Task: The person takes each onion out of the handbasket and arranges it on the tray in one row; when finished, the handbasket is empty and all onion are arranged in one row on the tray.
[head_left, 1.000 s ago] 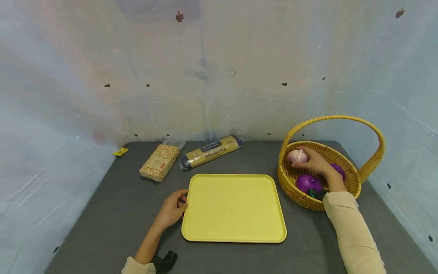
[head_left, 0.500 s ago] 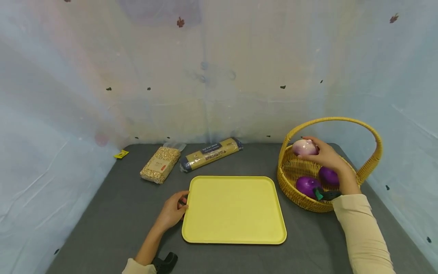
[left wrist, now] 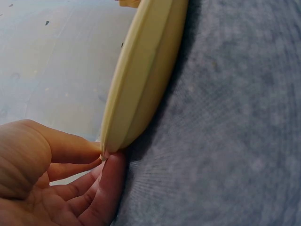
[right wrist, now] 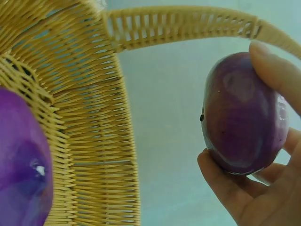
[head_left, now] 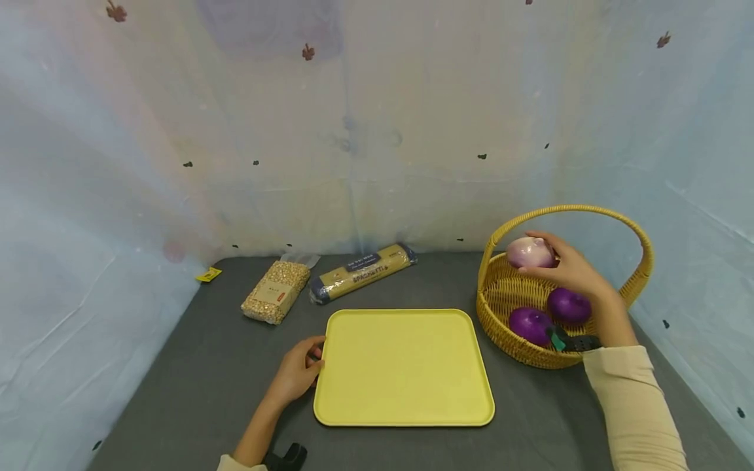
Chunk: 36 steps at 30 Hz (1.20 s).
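My right hand (head_left: 568, 265) grips a glossy purple-and-white onion (head_left: 531, 252) above the basket's far rim, inside the arch of the handle. In the right wrist view, thumb and fingers curl round the onion (right wrist: 242, 113), which is clear of the wicker wall. Two shiny purple round things, one at the front (head_left: 530, 325) and another to its right (head_left: 569, 305), lie in the yellow wicker basket (head_left: 491, 324). At the left edge of a yellow tray (head_left: 403, 366), my left hand (head_left: 294, 373) pinches the rim; the left wrist view shows the thumb and fingers meeting at the tray's corner (left wrist: 136, 94).
Behind the tray lie a bag of pale grains (head_left: 275, 292) and a spaghetti packet (head_left: 363, 272). A small yellow wrapper (head_left: 209, 275) is at the back left corner of the grey table (head_left: 194, 386). The tall basket handle (head_left: 574, 209) arches over the right hand. Pale sheeting hangs behind.
My right hand has lifted the onion from inside the basket to above its rim and slightly right. The left hand keeps its hold on the tray. The head view has tilted up slightly.
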Each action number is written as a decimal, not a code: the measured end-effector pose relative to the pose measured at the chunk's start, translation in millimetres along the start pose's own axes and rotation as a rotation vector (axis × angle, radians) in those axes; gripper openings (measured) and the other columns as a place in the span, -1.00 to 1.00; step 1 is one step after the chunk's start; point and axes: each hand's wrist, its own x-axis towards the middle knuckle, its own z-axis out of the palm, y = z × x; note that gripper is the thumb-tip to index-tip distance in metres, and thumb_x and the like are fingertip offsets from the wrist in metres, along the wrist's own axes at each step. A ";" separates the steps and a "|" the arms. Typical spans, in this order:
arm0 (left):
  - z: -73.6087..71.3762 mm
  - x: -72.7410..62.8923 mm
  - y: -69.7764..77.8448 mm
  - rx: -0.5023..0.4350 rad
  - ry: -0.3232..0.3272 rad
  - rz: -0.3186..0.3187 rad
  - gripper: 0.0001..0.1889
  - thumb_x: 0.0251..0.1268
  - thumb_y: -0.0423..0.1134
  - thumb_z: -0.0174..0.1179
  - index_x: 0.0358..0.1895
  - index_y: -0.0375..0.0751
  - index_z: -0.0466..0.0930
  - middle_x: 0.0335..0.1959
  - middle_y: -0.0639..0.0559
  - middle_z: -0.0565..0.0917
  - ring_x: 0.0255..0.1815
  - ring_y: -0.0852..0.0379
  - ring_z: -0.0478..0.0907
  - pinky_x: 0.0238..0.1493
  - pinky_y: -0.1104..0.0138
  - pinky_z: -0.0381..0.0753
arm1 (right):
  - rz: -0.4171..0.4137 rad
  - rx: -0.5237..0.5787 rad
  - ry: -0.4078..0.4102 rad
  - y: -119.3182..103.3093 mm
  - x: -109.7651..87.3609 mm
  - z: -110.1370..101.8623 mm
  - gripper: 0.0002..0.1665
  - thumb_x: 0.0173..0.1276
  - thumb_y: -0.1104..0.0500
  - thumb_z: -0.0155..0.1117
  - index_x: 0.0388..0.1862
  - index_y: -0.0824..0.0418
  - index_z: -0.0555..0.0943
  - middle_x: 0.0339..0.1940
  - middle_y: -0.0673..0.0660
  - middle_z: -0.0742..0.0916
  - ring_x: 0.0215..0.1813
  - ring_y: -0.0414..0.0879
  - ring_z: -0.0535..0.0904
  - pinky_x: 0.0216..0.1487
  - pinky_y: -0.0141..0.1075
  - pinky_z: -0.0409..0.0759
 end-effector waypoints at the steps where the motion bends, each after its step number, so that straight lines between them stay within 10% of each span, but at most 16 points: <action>1: 0.1 -0.2 0.0 -0.003 -0.001 -0.002 -0.53 0.16 -0.56 0.12 0.19 -0.35 0.42 -0.32 -0.09 0.45 -0.54 0.12 0.43 -0.72 0.35 0.52 | -0.005 0.009 0.004 -2.4 -1.9 -1.0 -0.08 0.16 0.03 0.38 0.44 -0.03 0.15 0.25 0.28 0.41 0.09 0.08 0.44 0.00 -0.14 0.51; 10: 0.0 0.5 -1.0 -0.001 0.002 -0.002 -0.52 0.16 -0.56 0.13 0.20 -0.35 0.41 -0.31 -0.09 0.46 -0.54 0.12 0.43 -0.72 0.35 0.53 | -0.108 0.061 0.015 -23.6 -15.4 -8.3 -0.11 0.13 0.21 0.40 0.41 -0.02 0.22 0.22 0.21 0.45 -0.07 -0.35 0.47 -0.19 -0.57 0.52; 36: 0.3 0.7 -0.3 -0.025 -0.002 0.026 -0.53 0.15 -0.59 0.11 0.18 -0.38 0.42 -0.31 -0.11 0.46 -0.56 0.14 0.42 -0.74 0.37 0.52 | -0.330 0.115 -0.086 -71.2 -6.6 52.3 -0.08 0.05 0.21 0.47 0.39 0.04 0.26 0.23 0.12 0.43 0.09 -0.02 0.46 -0.03 -0.49 0.54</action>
